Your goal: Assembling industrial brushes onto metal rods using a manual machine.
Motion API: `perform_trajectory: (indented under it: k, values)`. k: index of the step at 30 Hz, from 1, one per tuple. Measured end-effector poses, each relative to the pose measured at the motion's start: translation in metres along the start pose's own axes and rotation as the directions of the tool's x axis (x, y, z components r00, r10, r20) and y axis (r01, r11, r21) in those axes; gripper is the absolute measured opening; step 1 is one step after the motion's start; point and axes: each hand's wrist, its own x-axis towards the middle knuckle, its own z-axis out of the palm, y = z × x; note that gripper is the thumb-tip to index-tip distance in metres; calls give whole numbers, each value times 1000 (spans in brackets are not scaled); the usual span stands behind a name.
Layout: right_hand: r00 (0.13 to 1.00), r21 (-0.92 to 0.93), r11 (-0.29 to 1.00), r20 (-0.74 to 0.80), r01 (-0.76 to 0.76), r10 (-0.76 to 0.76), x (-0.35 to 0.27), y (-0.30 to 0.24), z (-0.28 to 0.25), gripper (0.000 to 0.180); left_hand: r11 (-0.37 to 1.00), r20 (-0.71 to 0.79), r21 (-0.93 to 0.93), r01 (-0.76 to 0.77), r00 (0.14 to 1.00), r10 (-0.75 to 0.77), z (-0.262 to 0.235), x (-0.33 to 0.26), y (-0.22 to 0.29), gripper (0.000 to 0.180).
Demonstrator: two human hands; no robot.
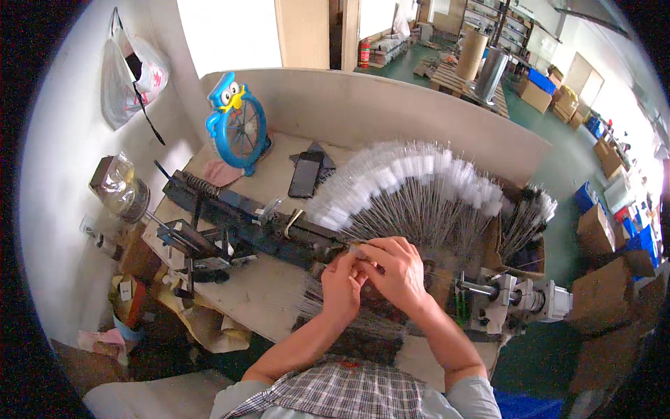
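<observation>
My left hand (342,285) and my right hand (396,271) meet over the middle of the workbench, fingertips pinched together. What they hold between them is too small and hidden to make out. Just beyond, a long dark metal machine bar (244,216) runs from the left to my fingers. Behind my hands a wide fan of white-tipped wire brushes (419,178) is spread, its thin stems pointing toward me. Loose thin wires (314,297) lie beside and below my left wrist.
A blue duck-shaped fan (241,129) and a black phone (305,176) are on the bench (279,153). At right stands a motor with a shaft (523,300), beside a box of dark-tipped brushes (523,230). A lamp (129,199) reaches in from the left wall.
</observation>
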Motion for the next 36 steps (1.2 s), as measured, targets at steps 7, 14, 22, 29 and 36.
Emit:
perform_trajectory:
  k: [7, 14, 22, 29, 36]
  values:
    - [990, -61, 994, -108, -96, 89, -1, -10, 5, 32, 994, -35, -96, 55, 998, -58, -2, 0, 2, 10]
    - [992, -110, 993, -128, -35, 20, -7, -10, -3, 24, 1000, -48, 4, -11, 999, 11, 1, -1, -2, 3]
    - [994, -84, 996, -105, -22, 13, -5, -5, -1, 25, 1000, -54, 23, 6, 999, -5, 3, 0, 0, 5]
    - [996, -46, 999, -84, -16, 13, -2, -4, 5, 27, 999, -52, -32, 21, 998, -23, 1, 0, 1, 9]
    - [996, -45, 999, -87, -10, 6, -2, -6, 7, 27, 999, -36, -39, -2, 999, 1, -7, 4, -5, 14]
